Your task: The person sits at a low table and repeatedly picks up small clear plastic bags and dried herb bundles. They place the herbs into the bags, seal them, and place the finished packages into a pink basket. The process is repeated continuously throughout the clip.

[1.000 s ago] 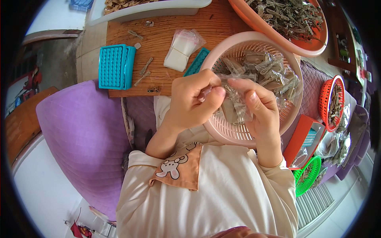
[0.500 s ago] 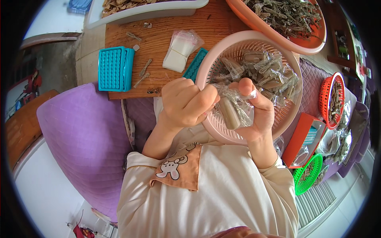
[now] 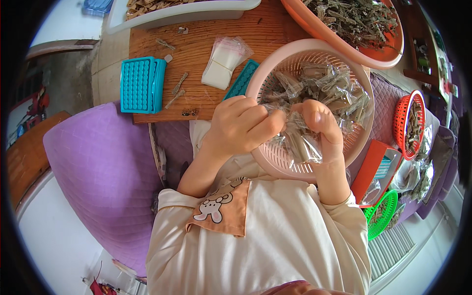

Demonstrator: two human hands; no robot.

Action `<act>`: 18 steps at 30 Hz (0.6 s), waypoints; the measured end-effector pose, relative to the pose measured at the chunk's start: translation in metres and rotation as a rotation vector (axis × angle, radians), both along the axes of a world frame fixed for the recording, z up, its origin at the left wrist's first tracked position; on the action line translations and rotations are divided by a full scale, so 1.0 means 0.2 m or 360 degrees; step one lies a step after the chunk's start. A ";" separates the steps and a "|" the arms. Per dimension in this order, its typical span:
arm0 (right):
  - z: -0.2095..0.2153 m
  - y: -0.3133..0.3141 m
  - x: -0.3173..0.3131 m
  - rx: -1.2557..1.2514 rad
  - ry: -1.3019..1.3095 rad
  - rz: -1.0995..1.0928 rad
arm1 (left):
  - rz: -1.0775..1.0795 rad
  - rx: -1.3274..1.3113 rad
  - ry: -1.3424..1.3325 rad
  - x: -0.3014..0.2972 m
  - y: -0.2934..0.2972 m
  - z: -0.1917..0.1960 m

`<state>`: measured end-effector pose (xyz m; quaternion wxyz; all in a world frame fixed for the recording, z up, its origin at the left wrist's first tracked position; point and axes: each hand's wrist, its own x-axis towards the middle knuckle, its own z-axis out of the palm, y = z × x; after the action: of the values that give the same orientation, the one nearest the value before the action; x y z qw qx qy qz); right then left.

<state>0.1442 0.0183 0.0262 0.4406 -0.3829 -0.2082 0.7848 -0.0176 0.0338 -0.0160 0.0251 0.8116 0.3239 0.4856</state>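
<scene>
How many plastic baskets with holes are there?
3: a large pink plastic basket near centre, a small red plastic basket right, a small green plastic basket lower right. Others may be hidden.

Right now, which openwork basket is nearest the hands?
The pale pink basket, the largest: left hand and right hand overlap it in view; the red basket and green basket lie farther right.

Clear packet (image 3: 302,145) partly hidden by right hand (image 3: 324,123), orange basin (image 3: 383,55) cropped above

No words, numbers or signs could be read anywhere, including on the clear bag (image 3: 304,146) just off centre toward three o'clock.
</scene>
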 end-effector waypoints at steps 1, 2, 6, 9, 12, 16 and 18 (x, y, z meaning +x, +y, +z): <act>-0.01 0.00 0.01 0.0125 -0.0048 0.0048 | -0.0022 -0.0060 -0.0011 0.00 0.00 0.01; -0.02 0.00 0.04 0.0250 -0.0096 0.0096 | -0.0044 -0.0119 -0.0022 -0.01 0.00 0.02; 0.02 0.00 0.02 0.0691 -0.0239 0.0047 | -0.0301 -0.0794 -0.0489 -0.03 -0.03 0.09; 0.03 0.01 0.03 0.0976 -0.0455 0.0111 | -0.0428 -0.1115 -0.0619 -0.02 -0.03 0.11; 0.03 0.01 0.05 0.1144 -0.0461 0.0213 | -0.0435 -0.1373 -0.0436 -0.02 -0.03 0.16; 0.06 -0.02 0.03 0.1013 -0.0414 0.0098 | -0.0467 -0.1495 -0.0638 -0.03 -0.06 0.14; 0.07 -0.03 0.01 0.0815 -0.0432 -0.0019 | -0.0422 -0.1512 -0.0735 -0.02 -0.08 0.13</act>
<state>0.1459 0.0117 0.0403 0.4957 -0.3619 -0.4542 0.6458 -0.0224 0.0186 0.0096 0.5206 0.6170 0.3885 0.4442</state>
